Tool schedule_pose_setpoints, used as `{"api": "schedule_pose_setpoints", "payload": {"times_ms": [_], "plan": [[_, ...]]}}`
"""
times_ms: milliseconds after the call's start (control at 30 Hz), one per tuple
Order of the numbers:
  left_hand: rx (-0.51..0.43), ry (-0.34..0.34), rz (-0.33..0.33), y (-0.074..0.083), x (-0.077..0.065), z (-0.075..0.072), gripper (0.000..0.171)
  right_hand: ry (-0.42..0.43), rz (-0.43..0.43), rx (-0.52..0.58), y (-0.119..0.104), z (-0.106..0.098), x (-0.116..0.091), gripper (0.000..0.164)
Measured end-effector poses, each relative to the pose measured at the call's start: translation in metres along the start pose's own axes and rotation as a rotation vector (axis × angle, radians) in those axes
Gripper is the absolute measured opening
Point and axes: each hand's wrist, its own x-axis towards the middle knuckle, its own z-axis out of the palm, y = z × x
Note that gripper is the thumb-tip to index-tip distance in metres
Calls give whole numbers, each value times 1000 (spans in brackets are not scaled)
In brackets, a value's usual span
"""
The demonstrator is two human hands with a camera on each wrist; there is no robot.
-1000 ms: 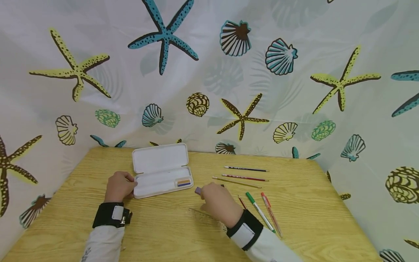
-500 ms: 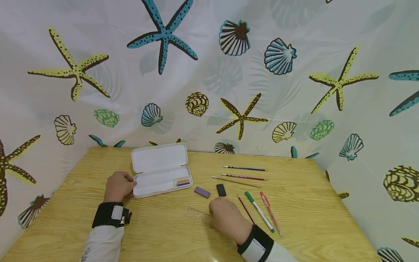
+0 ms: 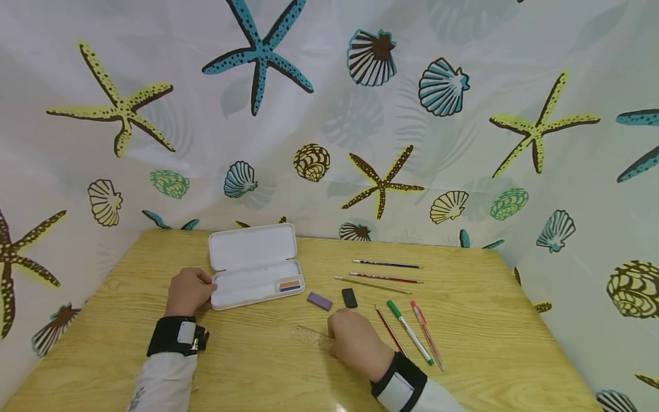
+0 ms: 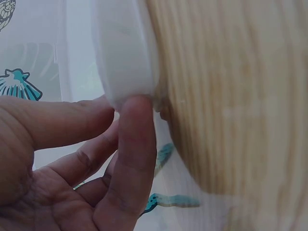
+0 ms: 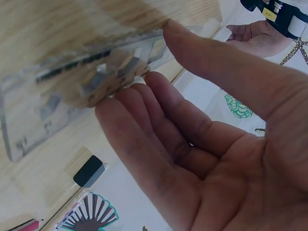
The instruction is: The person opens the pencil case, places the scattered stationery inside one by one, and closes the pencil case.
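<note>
A white pencil case [image 3: 239, 293] lies with its lid raised at the back left of the table. My left hand [image 3: 186, 292] pinches its left end between thumb and fingertips; the left wrist view shows the case end [image 4: 127, 53] there. Inside, at the right, sits a small orange and blue block [image 3: 289, 286]. My right hand [image 3: 355, 343] holds a clear plastic ruler [image 3: 311, 336], its right part hidden under the hand. In the right wrist view the thumb touches one long edge of the ruler [image 5: 62, 103] and the fingertips the other.
Beyond the right hand lie a purple eraser [image 3: 320, 301] and a black eraser [image 3: 349, 298]. To its right are a dark red pencil [image 3: 389, 328], a green marker [image 3: 409, 332] and a red pen [image 3: 427, 336]. Further back, three pencils [image 3: 386, 278] lie side by side.
My right hand has moved from beside the purple eraser toward me onto the ruler, uncovering both erasers. The left hand stays at the pencil case.
</note>
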Motion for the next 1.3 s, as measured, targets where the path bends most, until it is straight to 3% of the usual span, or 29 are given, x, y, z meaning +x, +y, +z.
{"api": "schedule_pose_setpoints", "payload": {"times_ms": [400, 1300], "plan": [[1, 6, 17, 4, 2, -1, 18, -48, 13, 6, 2, -7, 5, 31], [5, -8, 35, 0, -1, -2, 20, 0, 3, -16, 0, -2, 0, 30]]}}
